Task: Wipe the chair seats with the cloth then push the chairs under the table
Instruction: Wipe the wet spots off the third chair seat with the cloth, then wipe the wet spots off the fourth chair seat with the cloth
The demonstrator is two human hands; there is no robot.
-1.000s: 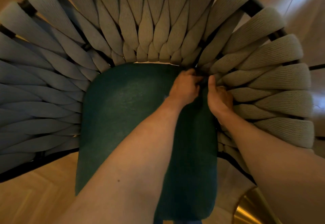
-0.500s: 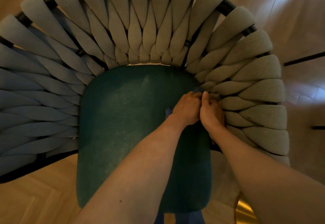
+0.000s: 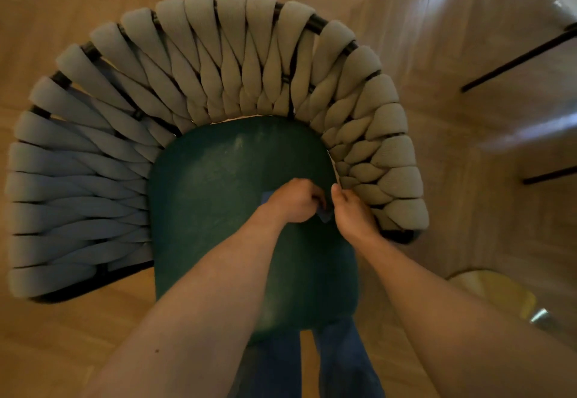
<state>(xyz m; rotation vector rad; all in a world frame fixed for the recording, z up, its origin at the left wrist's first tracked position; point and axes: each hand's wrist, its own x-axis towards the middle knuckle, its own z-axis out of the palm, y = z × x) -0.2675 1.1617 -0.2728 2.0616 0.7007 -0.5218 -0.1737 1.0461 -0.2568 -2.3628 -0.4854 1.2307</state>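
Your left hand [image 3: 296,201] grips the cloth [image 3: 324,215] on the seat [image 3: 218,197]; your right hand [image 3: 351,210] pinches it. The woven backrest [image 3: 218,69] curves around; a brass base [image 3: 499,294] stands right.

Left hand [image 3: 296,199] and right hand [image 3: 352,213] — drawn back from the back-right rim of the green seat [image 3: 218,204], where it meets the woven backrest [image 3: 237,63], to mid-seat near the right edge. Hands no longer pressed together; a small gap shows. Blue cloth [image 3: 324,215] — now peeking out beside the left hand. View pulled back: whole backrest in frame, jeans [image 3: 343,363] visible at bottom centre.
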